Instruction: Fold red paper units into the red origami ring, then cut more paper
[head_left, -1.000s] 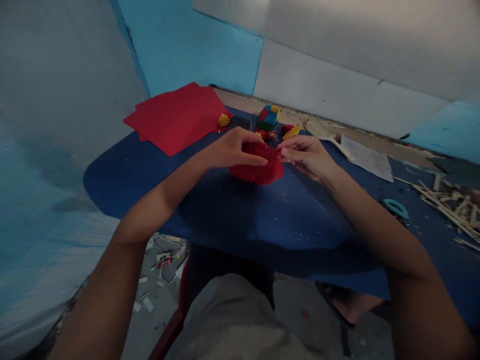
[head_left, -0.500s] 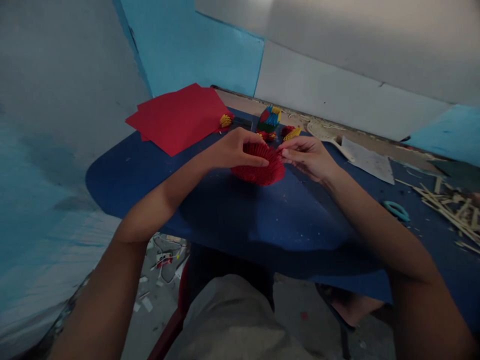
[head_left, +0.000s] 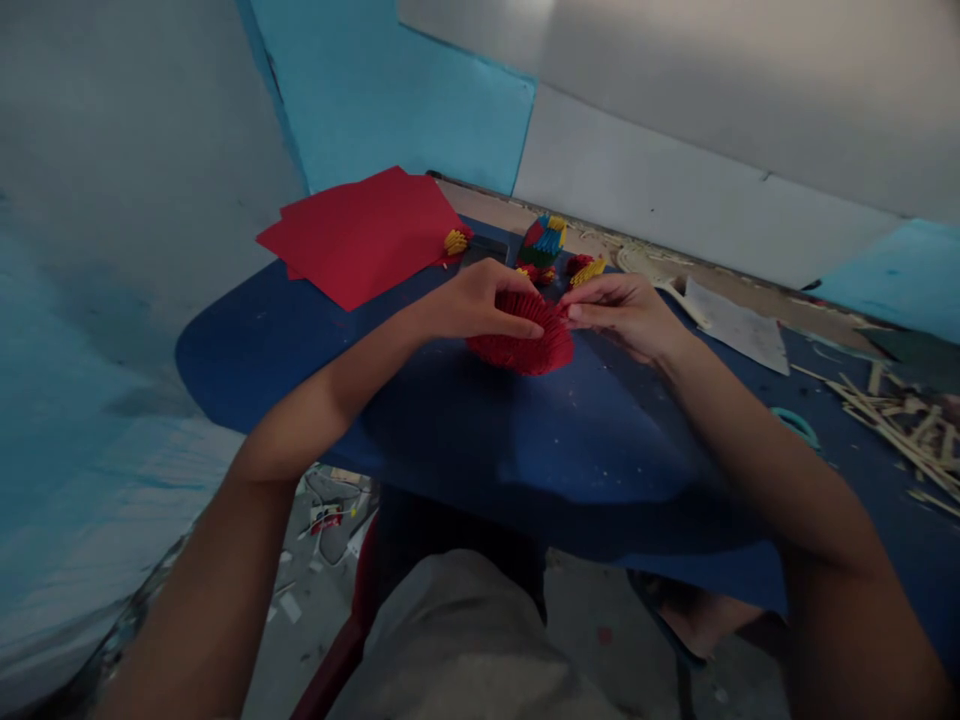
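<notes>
A round red folded-paper piece (head_left: pixel 525 347) rests on the blue table (head_left: pixel 480 430). My left hand (head_left: pixel 472 298) is closed over its left rim, thumb along the front edge. My right hand (head_left: pixel 619 312) pinches its right rim with closed fingers. Just behind the hands lie small red and yellow folded pieces (head_left: pixel 585 268) and a multicoloured folded model (head_left: pixel 544 240).
Red paper sheets (head_left: pixel 367 232) lie at the table's back left, with a small yellow piece (head_left: pixel 454 241) beside them. White paper (head_left: pixel 739 325), teal scissors (head_left: pixel 796 425) and several wooden sticks (head_left: pixel 904 425) lie to the right. Walls close in at left and back.
Both hands keep their hold on the red piece; the right fingers have shifted slightly at its rim. The view has drifted a little.
</notes>
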